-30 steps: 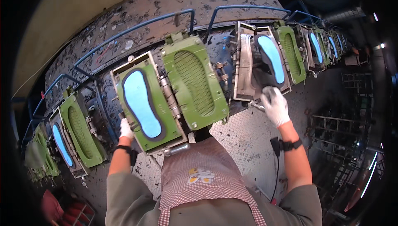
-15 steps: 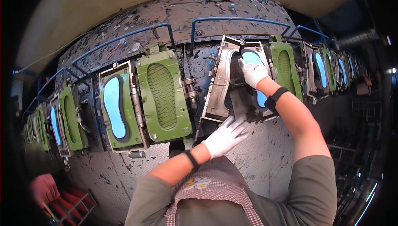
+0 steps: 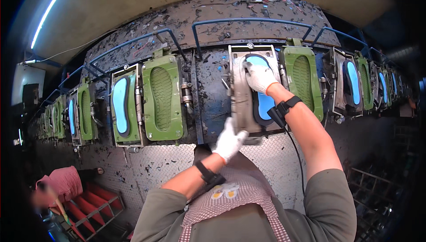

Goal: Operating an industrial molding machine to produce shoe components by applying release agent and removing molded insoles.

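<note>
A blue-topped shoe sole with a dark rim [image 3: 265, 103] lies in a grey metal mould frame [image 3: 275, 49] just right of the middle. Across its upper half rests my right hand [image 3: 261, 77], in a white glove, the fingers reaching over the sole's left edge. My left hand [image 3: 228, 142], also gloved, is at the frame's lower left corner with thumb and fingers apart. Blur smears the frame's left side there. To the right stands a green mould plate [image 3: 302, 80] with a tread-patterned hollow.
Further moulds stretch away on both sides; a green plate [image 3: 163, 95] and another blue-topped sole [image 3: 120, 104] lie to the left. Blue rails [image 3: 253, 20] run behind, before a scrap-strewn surface [image 3: 222, 13]. At lower left, a person's checked sleeve [image 3: 66, 182] shows near a red rack [image 3: 100, 202].
The mould frame's left part has swung in from the left toward the sole. My left hand has moved left and up to the frame's corner. My right hand stays on the sole.
</note>
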The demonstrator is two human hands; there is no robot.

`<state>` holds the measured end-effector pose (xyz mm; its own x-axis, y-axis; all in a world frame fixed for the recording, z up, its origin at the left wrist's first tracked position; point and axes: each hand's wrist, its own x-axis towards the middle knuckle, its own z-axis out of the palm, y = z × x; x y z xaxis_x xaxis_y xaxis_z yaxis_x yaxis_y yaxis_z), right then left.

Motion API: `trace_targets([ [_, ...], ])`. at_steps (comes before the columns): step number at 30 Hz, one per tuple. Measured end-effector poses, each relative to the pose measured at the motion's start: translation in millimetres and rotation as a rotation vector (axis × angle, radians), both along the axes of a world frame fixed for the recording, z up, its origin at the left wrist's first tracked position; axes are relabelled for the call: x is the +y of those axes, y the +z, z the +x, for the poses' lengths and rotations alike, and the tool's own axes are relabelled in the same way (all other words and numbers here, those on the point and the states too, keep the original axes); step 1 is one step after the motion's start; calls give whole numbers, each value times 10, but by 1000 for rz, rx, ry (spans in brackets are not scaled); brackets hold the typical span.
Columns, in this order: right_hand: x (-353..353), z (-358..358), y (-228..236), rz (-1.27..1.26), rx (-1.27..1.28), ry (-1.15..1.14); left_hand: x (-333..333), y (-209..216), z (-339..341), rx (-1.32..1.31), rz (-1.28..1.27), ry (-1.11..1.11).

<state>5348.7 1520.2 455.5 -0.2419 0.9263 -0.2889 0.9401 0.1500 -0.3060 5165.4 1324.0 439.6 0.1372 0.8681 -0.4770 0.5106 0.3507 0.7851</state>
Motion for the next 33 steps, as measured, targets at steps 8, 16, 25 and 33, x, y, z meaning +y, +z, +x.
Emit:
trace_targets([
  [8,-266,241,970,755,747,-66,60,-311,468,-39,0,192],
  [16,-541,502,-261,351,422,-38,176,-234,663,270,723,107],
  [25,-1607,972,-20,291,500,324,390,-139,578,115,1061,-400],
  [33,-1363,793,-109,408,590,100,406,-84,633,-109,662,-4],
])
